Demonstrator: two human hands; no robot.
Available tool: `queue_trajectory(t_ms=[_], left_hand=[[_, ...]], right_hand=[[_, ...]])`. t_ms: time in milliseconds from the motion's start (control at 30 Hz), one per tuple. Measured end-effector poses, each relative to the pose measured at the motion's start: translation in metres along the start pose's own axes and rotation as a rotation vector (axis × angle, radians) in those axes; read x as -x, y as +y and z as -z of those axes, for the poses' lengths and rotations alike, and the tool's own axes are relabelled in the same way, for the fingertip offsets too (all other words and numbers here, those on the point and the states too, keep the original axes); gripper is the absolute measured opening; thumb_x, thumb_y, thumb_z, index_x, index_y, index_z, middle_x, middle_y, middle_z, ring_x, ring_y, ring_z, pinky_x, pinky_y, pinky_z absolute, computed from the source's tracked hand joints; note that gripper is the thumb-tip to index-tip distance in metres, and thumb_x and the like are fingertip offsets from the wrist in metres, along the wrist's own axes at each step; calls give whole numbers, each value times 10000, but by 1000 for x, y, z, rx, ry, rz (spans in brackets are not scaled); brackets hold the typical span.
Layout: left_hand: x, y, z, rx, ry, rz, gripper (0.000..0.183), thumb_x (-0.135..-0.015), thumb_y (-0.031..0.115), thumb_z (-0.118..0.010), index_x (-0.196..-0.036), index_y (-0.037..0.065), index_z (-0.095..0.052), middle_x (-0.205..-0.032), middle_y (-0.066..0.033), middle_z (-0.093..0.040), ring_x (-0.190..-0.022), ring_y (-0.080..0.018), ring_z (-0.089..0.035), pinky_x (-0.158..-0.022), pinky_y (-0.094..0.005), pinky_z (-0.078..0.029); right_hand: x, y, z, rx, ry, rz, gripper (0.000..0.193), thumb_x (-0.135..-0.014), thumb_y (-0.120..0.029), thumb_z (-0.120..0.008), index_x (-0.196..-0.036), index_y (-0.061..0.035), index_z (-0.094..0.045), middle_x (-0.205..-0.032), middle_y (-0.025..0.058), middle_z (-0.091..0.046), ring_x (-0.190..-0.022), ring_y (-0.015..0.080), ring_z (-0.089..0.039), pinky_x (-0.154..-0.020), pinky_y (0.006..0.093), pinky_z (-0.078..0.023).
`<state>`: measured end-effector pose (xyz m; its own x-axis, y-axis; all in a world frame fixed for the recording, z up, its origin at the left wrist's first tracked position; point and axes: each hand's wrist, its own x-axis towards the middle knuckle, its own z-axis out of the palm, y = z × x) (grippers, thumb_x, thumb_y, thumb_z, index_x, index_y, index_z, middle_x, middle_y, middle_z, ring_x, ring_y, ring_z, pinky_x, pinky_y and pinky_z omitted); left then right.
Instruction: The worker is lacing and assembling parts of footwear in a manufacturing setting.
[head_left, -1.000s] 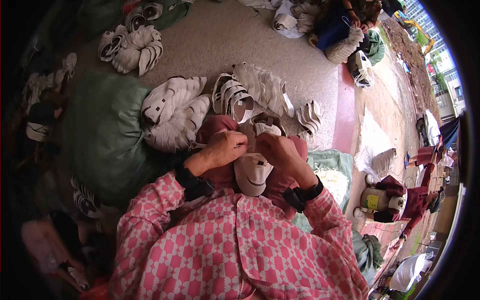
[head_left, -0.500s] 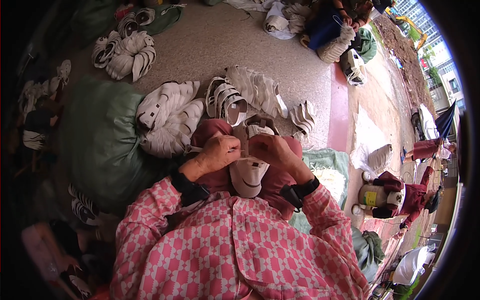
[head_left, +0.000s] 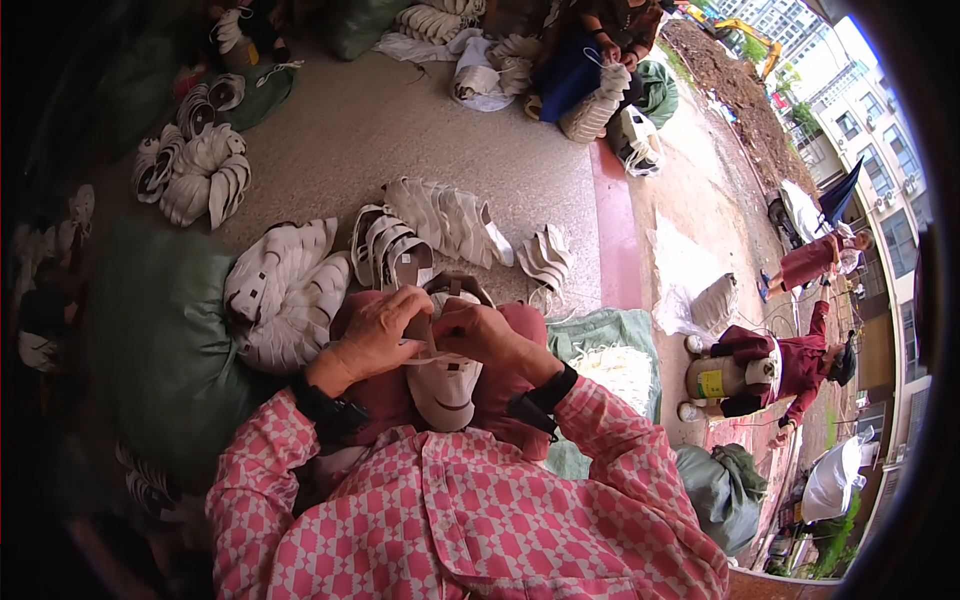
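Between my knees rests a cream shoe upper [head_left: 443,395], its rounded toe toward my body and its brown-lined opening farther away. My left hand [head_left: 375,335] is over its left side, fingers bent and thumb held below them, gripping a thin white shoelace [head_left: 432,345]. On the other side, my right hand [head_left: 475,338] pinches the lace above the shoe's tongue area. Its fingertips are partly hidden, and the lace holes lie behind my hands.
Stacked shoe uppers [head_left: 290,295] lean against a full green sack [head_left: 160,340] on my left. More stacks [head_left: 450,215] stand ahead. White laces [head_left: 610,375] lie on a green cloth at my right. Other people [head_left: 600,60] sit ahead and to the right.
My head view has shifted, so the surroundings sit farther left and lower. My left hand has turned, its fingers raised and thumb more apart. My right hand stays close by at the lace.
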<state>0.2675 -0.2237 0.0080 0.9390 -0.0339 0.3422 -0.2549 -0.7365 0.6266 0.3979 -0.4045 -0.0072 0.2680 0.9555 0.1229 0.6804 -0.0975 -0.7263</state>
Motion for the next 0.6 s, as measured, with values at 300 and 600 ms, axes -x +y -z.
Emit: queue_trajectory(t_ms=[300, 600], left_hand=[[-29, -17, 13, 214, -411, -33, 332, -694, 109, -730, -959, 95, -531, -911, -49, -530, -803, -227, -600, -695, -346, -472], [-31, -9, 12, 308, -407, -27, 179, -654, 12, -714, -801, 32, -615, -881, -69, -502, -854, -219, -563, -759, -310, -455]], right_hand=[[0, 5, -7, -47, 38, -29, 134, -746, -169, -706, -875, -138, -690, -875, 61, -598, -821, 268, -625, -713, 370, -493], [-4, 20, -23, 97, 28, -7, 154, -707, -190, -733, -817, -102, -670, -855, 67, -593, -794, 274, -619, -671, 366, -493]])
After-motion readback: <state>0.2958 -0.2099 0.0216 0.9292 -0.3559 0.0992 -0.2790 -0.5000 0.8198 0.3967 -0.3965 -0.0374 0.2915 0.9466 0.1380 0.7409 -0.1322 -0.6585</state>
